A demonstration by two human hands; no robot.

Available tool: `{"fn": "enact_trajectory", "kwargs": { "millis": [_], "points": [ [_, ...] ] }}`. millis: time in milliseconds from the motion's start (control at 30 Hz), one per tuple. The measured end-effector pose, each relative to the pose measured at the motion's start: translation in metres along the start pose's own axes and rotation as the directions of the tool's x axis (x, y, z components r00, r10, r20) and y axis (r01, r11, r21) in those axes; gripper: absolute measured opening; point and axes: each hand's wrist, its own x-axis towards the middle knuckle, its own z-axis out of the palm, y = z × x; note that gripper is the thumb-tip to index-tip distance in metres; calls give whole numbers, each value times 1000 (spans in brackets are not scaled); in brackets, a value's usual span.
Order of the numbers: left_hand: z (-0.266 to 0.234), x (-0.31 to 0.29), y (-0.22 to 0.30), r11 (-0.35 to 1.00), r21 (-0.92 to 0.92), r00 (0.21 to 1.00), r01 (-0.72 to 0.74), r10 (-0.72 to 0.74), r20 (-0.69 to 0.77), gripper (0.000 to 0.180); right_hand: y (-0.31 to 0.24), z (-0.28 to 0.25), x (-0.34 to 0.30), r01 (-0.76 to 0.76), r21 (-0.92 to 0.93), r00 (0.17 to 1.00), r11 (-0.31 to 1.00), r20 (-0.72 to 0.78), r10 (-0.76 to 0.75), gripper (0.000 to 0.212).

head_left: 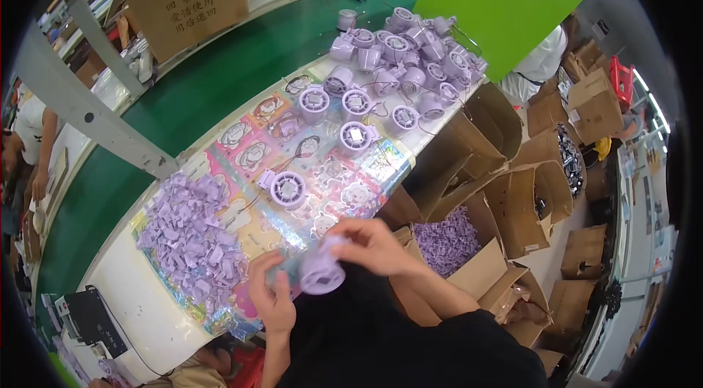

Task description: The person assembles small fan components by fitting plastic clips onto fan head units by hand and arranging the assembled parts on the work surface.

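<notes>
Both hands hold a small lilac fan housing [322, 276], round and drum-shaped, at six o'clock over the worktop [139, 300] edge. The left hand [272, 300] grips its side; the right hand [370, 245] pinches its top.

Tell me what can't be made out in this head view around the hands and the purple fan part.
- Purple fan housing: its near face, covered by the right hand and left hand.
- Small purple clips: too small to tell their shape.
- Open carton: its depth, hidden by the purple pieces inside.
</notes>
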Motion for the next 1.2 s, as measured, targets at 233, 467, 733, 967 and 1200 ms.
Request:
{"fn": "enact_trajectory", "kwargs": {
  "millis": [233,467,733,967,1200],
  "points": [
    [-23,8,-30,691,640,941,-337,234,244,28,1,-107,20,90,114,796,989,-605,-3,26],
    [-35,25,-32,661,660,932,-357,206,299,27,21,-97,33,-10,194,780,981,-612,128,22],
    [-31,23,-38,493,753,896,-436,319,310,23,-36,-114,74,294,106,679,950,-722,-130,22],
    [-28,24,-36,498,742,887,-450,342,309,22,-76,-173,132,342,4,596,940,-774,-214,32],
    [-28,25,-35,522,731,893,-440,337,298,23,-60,-183,163,135,-146,681,980,-705,-199,34]
  ]
}}
